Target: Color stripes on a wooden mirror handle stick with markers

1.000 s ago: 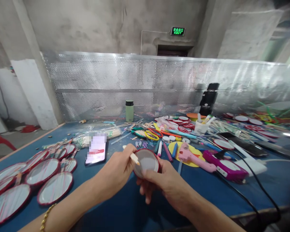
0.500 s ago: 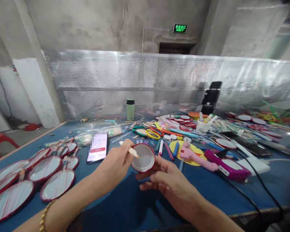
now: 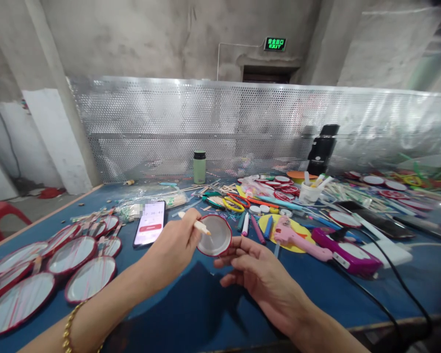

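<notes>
While a cream pen (image 3: 202,228) was gripped in the narrowed left hand (image 3: 180,241), its tip was set over the red-rimmed disc (image 3: 215,238), which was held up between the two hands. The right hand (image 3: 259,274) was loosely spread, fingertips at the disc's lower right rim; a second earlier its thumb had been pressed on the grey face, and the disc had since been shifted leftward. "EXIT" could be read on the green-lit sign (image 3: 275,44) far beyond the right hand, beneath Chinese characters; left of the left hand, digits were shown on a phone (image 3: 151,235), too blurred for certainty.
</notes>
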Tool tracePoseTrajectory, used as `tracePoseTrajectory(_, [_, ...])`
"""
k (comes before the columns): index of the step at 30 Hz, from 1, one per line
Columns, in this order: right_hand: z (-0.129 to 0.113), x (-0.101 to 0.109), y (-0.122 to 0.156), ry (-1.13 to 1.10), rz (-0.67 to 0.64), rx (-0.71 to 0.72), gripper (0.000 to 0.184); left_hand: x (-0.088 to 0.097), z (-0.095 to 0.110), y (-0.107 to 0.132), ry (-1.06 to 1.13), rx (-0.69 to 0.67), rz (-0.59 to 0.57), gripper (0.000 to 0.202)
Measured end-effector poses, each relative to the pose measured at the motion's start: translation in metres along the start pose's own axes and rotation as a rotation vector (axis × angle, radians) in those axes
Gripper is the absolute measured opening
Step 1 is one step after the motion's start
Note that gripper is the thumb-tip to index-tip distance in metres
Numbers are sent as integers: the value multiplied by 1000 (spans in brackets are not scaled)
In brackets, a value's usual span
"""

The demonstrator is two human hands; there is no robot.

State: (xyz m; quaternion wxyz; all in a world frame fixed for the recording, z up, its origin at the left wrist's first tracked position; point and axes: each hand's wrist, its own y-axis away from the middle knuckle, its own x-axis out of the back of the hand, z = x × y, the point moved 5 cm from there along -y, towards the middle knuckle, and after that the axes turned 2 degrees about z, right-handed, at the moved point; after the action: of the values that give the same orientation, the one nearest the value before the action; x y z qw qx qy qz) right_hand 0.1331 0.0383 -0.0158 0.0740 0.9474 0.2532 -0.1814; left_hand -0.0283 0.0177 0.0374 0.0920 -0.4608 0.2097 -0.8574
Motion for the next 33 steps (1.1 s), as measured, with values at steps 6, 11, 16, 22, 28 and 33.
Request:
tracePoseTrajectory(6, [3, -9, 3, 3, -119, -60, 30, -5, 0, 2, -18, -7, 13, 19])
tracePoseTrajectory(11, [3, -9, 1, 17, -114, -38, 32, -6, 1, 3, -15, -23, 18, 20])
tracePoseTrajectory(16, [2, -7, 1, 26, -87, -32, 32, -5, 2, 3, -12, -25, -9, 19])
tracePoseTrajectory(22, [0, -8, 2, -51, -49, -78, 31, -7, 4, 5, 17, -49, -31, 19])
tracePoseTrajectory(28, [-1, -1, 0, -82, 17, -57, 32, -10, 5, 8, 43, -68, -69, 14])
tracePoseTrajectory(33, [-5, 13, -1, -66, 146, 54, 29, -6, 5, 6, 2, -51, -79, 15])
